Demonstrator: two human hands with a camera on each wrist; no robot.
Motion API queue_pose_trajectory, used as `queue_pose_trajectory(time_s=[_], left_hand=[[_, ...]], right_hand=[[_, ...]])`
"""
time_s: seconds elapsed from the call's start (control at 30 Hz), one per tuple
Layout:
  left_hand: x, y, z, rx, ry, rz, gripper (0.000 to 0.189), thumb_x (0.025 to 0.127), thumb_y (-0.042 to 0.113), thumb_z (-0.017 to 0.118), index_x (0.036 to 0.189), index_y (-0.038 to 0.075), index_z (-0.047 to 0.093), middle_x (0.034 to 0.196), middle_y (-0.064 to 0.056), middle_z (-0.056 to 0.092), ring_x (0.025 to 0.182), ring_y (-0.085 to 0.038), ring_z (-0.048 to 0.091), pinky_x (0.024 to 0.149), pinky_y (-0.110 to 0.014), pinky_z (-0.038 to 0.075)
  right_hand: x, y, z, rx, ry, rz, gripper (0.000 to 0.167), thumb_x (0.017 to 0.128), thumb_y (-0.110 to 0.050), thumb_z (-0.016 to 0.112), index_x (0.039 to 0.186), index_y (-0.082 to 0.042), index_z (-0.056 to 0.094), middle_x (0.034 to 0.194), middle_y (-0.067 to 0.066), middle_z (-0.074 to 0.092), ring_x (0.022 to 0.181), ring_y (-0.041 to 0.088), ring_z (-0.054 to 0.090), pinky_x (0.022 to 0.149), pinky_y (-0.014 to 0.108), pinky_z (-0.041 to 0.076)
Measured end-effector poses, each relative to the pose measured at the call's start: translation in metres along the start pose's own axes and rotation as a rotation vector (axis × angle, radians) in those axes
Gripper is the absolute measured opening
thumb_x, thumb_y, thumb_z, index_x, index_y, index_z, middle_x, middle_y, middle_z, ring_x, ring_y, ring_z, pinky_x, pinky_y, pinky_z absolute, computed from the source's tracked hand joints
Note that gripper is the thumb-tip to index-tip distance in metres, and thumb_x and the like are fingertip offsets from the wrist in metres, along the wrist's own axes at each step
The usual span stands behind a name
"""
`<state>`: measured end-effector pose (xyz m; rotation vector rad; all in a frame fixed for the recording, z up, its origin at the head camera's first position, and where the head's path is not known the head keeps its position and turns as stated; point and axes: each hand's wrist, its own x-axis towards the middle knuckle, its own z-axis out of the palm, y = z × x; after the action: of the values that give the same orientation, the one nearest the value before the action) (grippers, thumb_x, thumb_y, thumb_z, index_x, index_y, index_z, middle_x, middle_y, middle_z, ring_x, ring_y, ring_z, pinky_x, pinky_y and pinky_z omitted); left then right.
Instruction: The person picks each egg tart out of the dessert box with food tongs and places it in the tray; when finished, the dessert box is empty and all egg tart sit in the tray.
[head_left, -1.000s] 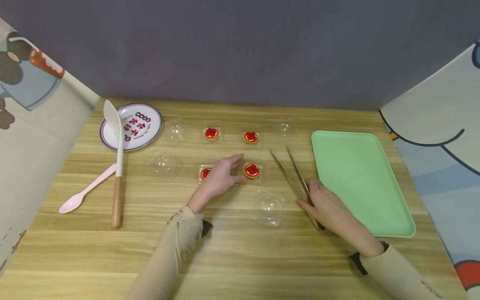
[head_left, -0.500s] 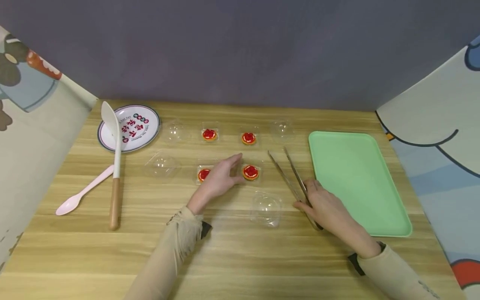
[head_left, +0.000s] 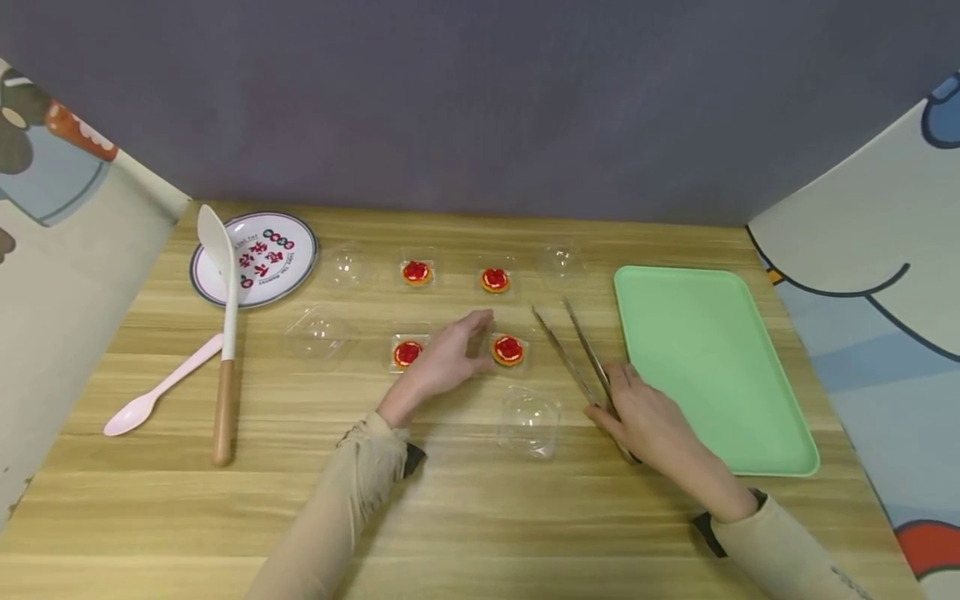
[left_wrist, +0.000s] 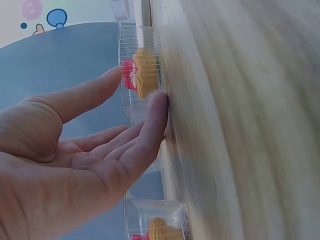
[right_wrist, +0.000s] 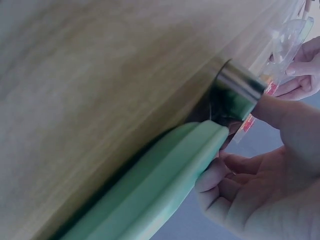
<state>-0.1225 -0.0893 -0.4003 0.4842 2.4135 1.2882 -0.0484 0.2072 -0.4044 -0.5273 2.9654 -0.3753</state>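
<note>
My left hand (head_left: pixel 446 358) reaches over the middle of the table, thumb and fingers spread, right at a clear plastic box (left_wrist: pixel 132 110). Inside sits a small tart (head_left: pixel 508 351) with a yellow fluted base and red topping. In the left wrist view the fingertips are beside this box. Another boxed tart (head_left: pixel 407 354) lies left of that hand, partly covered by it. My right hand (head_left: pixel 648 417) holds metal tongs (head_left: pixel 564 353) between thumb and fingers near their bent end. The tong arms stand apart, tips pointing away from me, left of the green tray (head_left: pixel 693 350).
Two more boxed tarts, one (head_left: pixel 416 272) left and one (head_left: pixel 495 281) right, lie further back. Several clear domed lids (head_left: pixel 530 421) are scattered around. At left are a patterned plate (head_left: pixel 281 283), a white ladle with wooden handle (head_left: pixel 224 408) across it, and a pink spoon (head_left: pixel 168 383).
The boxed tart at my left fingertips has shifted slightly to the right, and the left hand with it. My right hand keeps its hold on the tongs. The whole view has drifted a little.
</note>
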Motion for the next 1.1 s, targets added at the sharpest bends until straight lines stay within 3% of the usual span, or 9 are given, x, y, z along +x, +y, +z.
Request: queue_pose_trajectory(time_s=[0.23,0.47,0.77,1.1], left_hand=[[0.001,0.002,0.003,0.002,0.008,-0.003,0.08,0.094,0.004,0.08,0.162,-0.003,0.038,0.161,-0.02,0.048,0.15,-0.038,0.043,0.129,-0.048,0.031],[0.005,0.003,0.008,0.02,0.015,-0.005,0.079,0.094,0.004,0.08,0.162,0.001,0.04,0.16,-0.018,0.051,0.149,-0.037,0.046,0.127,-0.05,0.034],[0.009,0.002,0.009,0.028,-0.018,-0.008,0.086,0.092,0.005,0.082,0.165,0.005,0.037,0.166,-0.015,0.044,0.153,-0.035,0.041,0.129,-0.049,0.031],[0.01,0.006,0.009,0.013,-0.032,0.01,0.085,0.092,0.006,0.082,0.164,0.005,0.039,0.164,-0.015,0.047,0.152,-0.033,0.042,0.129,-0.049,0.031]], right_hand=[[0.001,0.002,0.003,0.009,0.024,-0.021,0.063,0.098,-0.021,0.081,0.134,0.021,0.053,0.121,0.04,0.063,0.097,0.05,0.07,0.066,0.056,0.064],[0.0,0.003,0.004,-0.008,0.035,-0.017,0.062,0.098,-0.022,0.081,0.133,0.021,0.054,0.123,0.043,0.063,0.098,0.052,0.07,0.066,0.056,0.065],[-0.001,0.002,0.006,0.002,0.054,-0.029,0.061,0.096,-0.021,0.082,0.132,0.021,0.055,0.113,0.037,0.065,0.086,0.045,0.071,0.059,0.052,0.063],[0.0,0.003,0.006,-0.003,0.072,-0.033,0.059,0.096,-0.019,0.082,0.131,0.021,0.055,0.112,0.036,0.065,0.086,0.046,0.07,0.062,0.055,0.063]])
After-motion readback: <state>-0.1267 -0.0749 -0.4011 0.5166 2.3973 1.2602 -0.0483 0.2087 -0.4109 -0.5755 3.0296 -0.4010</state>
